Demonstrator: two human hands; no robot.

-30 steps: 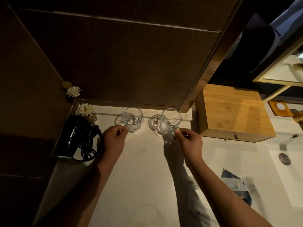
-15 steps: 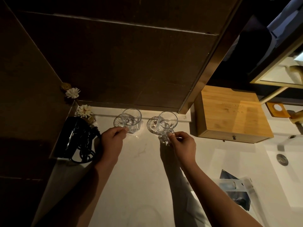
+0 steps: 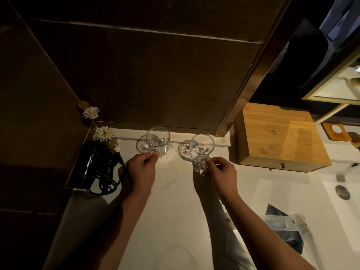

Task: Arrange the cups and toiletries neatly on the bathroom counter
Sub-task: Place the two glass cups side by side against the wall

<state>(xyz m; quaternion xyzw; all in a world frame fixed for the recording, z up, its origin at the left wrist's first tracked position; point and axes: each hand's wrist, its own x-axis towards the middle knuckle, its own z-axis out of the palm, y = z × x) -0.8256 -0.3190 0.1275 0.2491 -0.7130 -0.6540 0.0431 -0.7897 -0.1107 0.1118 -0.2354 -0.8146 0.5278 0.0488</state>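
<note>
Two clear glass cups stand side by side near the back of the white counter (image 3: 175, 201), each on a round coaster. My left hand (image 3: 141, 172) pinches the near side of the left glass cup (image 3: 158, 141) at its base. My right hand (image 3: 222, 175) pinches the near side of the right glass cup (image 3: 202, 148), which leans slightly. A plastic toiletry packet (image 3: 286, 228) lies on the counter at the lower right, by my right forearm.
A black hair dryer (image 3: 91, 164) with a coiled cord lies at the left wall. White flowers (image 3: 104, 133) stand in the back left corner. A wooden box (image 3: 278, 137) with a drawer knob sits to the right. The sink drain (image 3: 342, 191) is at far right.
Both hands have stayed on the cups. The right cup has shifted a little left and nearer the wall, and stands more upright than a second ago.
</note>
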